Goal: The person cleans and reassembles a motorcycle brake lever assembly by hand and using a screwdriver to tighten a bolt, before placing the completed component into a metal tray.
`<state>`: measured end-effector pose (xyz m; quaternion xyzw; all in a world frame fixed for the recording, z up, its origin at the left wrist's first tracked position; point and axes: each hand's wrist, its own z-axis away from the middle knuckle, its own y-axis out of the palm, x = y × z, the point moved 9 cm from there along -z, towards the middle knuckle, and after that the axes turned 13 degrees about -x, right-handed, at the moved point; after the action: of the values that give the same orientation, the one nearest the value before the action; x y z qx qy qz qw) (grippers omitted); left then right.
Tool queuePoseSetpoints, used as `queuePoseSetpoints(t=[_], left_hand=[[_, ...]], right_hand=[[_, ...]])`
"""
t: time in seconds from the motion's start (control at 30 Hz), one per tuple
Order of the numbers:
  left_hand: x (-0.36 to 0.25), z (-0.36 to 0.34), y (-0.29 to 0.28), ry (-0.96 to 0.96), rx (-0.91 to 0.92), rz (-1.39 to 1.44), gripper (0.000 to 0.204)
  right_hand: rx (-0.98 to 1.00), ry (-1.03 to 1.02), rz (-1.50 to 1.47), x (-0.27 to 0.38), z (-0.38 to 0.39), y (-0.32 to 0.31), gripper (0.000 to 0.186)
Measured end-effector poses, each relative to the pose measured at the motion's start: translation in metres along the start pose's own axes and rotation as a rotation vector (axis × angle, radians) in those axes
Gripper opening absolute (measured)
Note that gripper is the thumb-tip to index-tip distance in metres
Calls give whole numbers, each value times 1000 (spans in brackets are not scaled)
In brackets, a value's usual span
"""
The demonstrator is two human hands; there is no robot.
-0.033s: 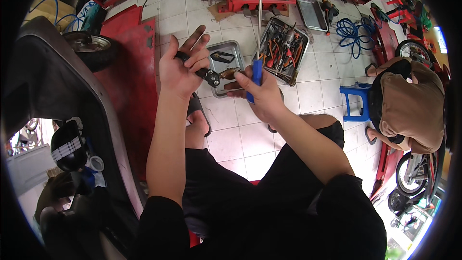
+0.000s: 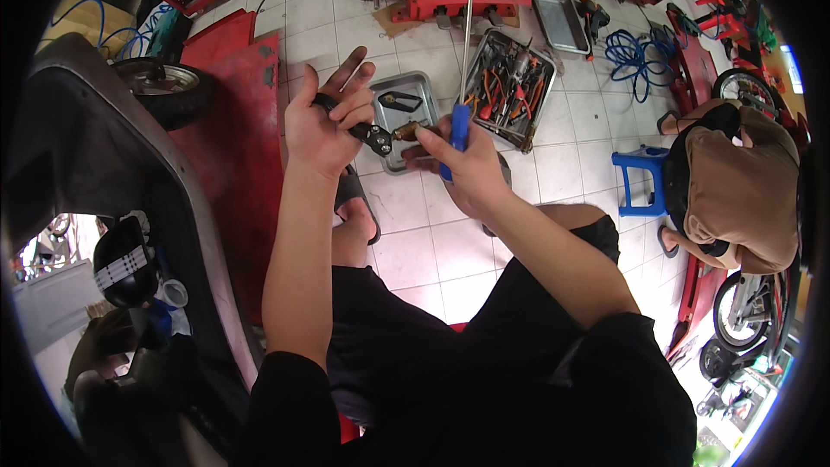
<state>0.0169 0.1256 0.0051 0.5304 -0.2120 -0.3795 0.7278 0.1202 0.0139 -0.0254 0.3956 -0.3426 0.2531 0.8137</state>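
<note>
White tiles (image 2: 415, 233) run underfoot, a red platform (image 2: 246, 164) down the left with a wheel (image 2: 164, 86) at its far end, and straight into the middle we go! Left hand (image 2: 333, 125): palm up, fingers loosely curled around a black tool (image 2: 373, 137), its bolted end pointing right. Right hand (image 2: 471, 164) is doing double duty, thumb and fingers pinching a brass piece (image 2: 405, 131) while the same grip carries a blue screwdriver (image 2: 458, 134), shaft pointing away. Both parts are up in the air over the near tray (image 2: 402, 86), end facing end, very close; touching or joined, I can't tell from here.

So how far along? Looks like mid-job to me: everything that matters is in hand, nothing fastened that I can make out, and the driver's tip is meeting no screw. Bringing tip to work is still undone, by my reading.

What's in the way? Those right fingers hide part of the brass, and the long driver crowds the pinch. Beyond it, a tool tray (image 2: 545, 108) heaped with pliers and drivers sits on the floor beside the near tray. Off right, a blue hose (image 2: 638, 65) lies coiled, then a blue stool (image 2: 638, 186), and a co-worker (image 2: 743, 182) bends over well apart.
</note>
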Motion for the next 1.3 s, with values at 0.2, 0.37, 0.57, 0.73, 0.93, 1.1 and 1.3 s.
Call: queuePoseSetpoints(t=[0.2, 0.37, 0.57, 0.73, 0.93, 1.1, 1.3], left_hand=[[14, -5, -14, 118, -233, -337, 65], [23, -6, -31, 328, -351, -754, 43], [24, -3, -29, 406, -341, -1020, 23], [15, -2, -26, 378, -335, -1144, 24], [26, 1, -25, 285, -393, -1009, 34], [27, -2, -17, 332, -255, -875, 35], [26, 2, -16, 641, -337, -844, 31]], right_hand=[[-66, -158, 117, 20, -22, -12, 31], [-212, -392, 231, 59, -25, -26, 31], [-129, -388, 288, 61, -30, -25, 28], [-82, -400, 308, 60, -28, -17, 24], [-214, -752, 568, 81, -17, -10, 19], [-160, -680, 382, 70, -17, -9, 18], [-238, -749, 533, 70, -3, -7, 22]])
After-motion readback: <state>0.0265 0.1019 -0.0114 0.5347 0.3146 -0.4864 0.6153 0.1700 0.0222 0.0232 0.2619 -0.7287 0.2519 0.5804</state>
